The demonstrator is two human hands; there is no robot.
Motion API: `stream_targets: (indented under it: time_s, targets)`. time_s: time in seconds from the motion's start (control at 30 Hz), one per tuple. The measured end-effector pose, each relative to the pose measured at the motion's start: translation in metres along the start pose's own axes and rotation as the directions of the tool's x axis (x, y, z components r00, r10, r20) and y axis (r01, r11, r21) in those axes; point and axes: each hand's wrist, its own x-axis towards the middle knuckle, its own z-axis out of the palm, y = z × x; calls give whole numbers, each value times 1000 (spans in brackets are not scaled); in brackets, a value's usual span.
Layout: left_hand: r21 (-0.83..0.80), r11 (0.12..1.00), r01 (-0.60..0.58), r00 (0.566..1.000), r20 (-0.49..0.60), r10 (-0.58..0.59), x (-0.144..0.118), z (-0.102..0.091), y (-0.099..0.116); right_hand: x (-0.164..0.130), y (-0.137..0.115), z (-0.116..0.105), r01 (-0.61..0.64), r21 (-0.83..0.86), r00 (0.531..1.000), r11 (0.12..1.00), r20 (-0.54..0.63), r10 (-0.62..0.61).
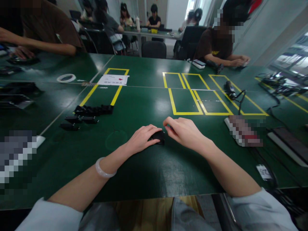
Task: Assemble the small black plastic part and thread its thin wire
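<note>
On the green table (141,170) in front of me, a small black flat-sided object (159,138) lies under my left hand (145,137), gripped between thumb and fingers. Its exact kind does not show. My right hand (181,128) is just to the right of it, with thumb and index finger pinched together. Anything in that pinch is too small or too hidden to make out. Left of my hands, several similar black pieces (79,120) lie loose, beside a row of black parts (93,109) packed close together.
Yellow tape outlines (187,113) mark the table ahead. A white paper sheet (113,80) and a tape roll (66,78) lie farther left. To the right are a black device with a cable (230,89), a blurred-out phone-like slab (244,131) and tangled cables (276,84). Other people sit around.
</note>
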Motion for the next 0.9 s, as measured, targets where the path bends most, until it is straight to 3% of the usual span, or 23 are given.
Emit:
stream_targets:
  time_s: [0.9]
  targets:
    - [31,999,18,999,-30,-17,-1,5,-5,-3,-2,2,-29,-3,1000,1000,-5,29]
